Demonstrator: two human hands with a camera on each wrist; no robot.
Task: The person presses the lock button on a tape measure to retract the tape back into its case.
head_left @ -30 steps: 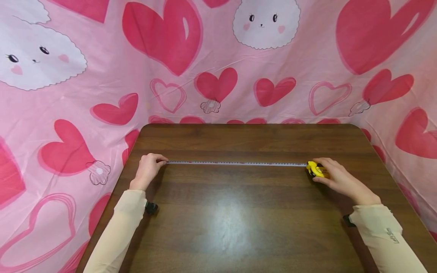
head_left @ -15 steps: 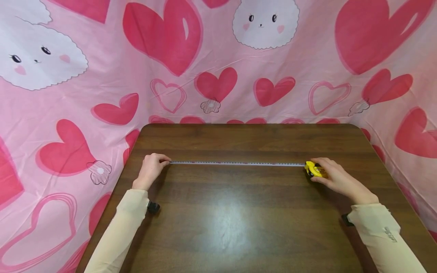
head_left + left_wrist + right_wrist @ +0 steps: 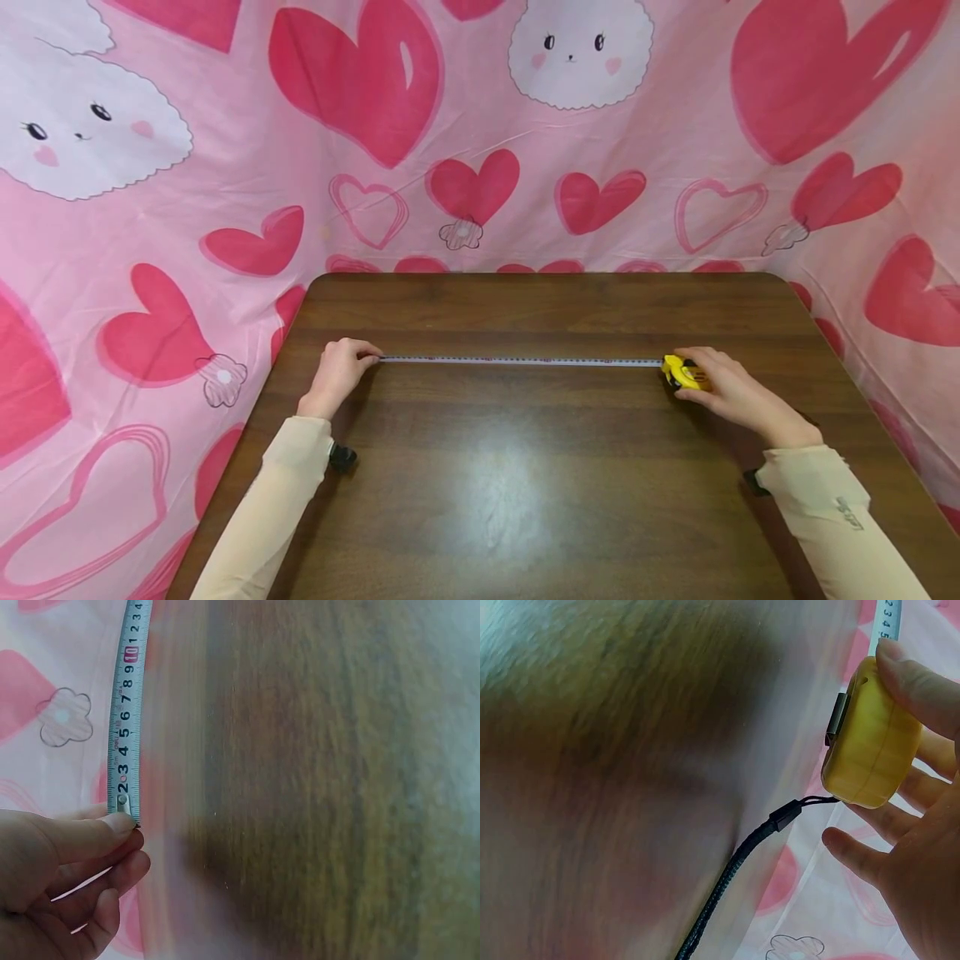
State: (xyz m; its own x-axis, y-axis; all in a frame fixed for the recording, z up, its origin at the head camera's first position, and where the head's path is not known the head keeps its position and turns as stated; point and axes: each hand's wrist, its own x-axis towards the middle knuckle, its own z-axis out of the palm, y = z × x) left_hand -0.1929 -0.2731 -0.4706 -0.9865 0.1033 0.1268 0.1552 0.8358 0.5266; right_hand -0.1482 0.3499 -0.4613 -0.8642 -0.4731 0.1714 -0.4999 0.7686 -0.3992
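A yellow tape measure (image 3: 684, 373) is in my right hand (image 3: 738, 396), thumb on one side and fingers on the other. Its white blade (image 3: 517, 361) runs straight across the table to my left hand (image 3: 337, 375), which pinches the end between thumb and finger. In the left wrist view the numbers on the blade (image 3: 126, 712) run upward from the thumb of my left hand (image 3: 67, 870). The right wrist view has the yellow case (image 3: 874, 742) in my right hand (image 3: 922, 847), with a black wrist strap (image 3: 735, 862) hanging from it.
The brown wooden table (image 3: 495, 483) lies beneath both hands. Behind it and at both sides hangs a pink cloth (image 3: 525, 133) printed with hearts. A black wrist camera (image 3: 342, 458) is at my left sleeve.
Both hands have come closer together: the left moved right, the right moved left. The stretch of blade between them has become shorter.
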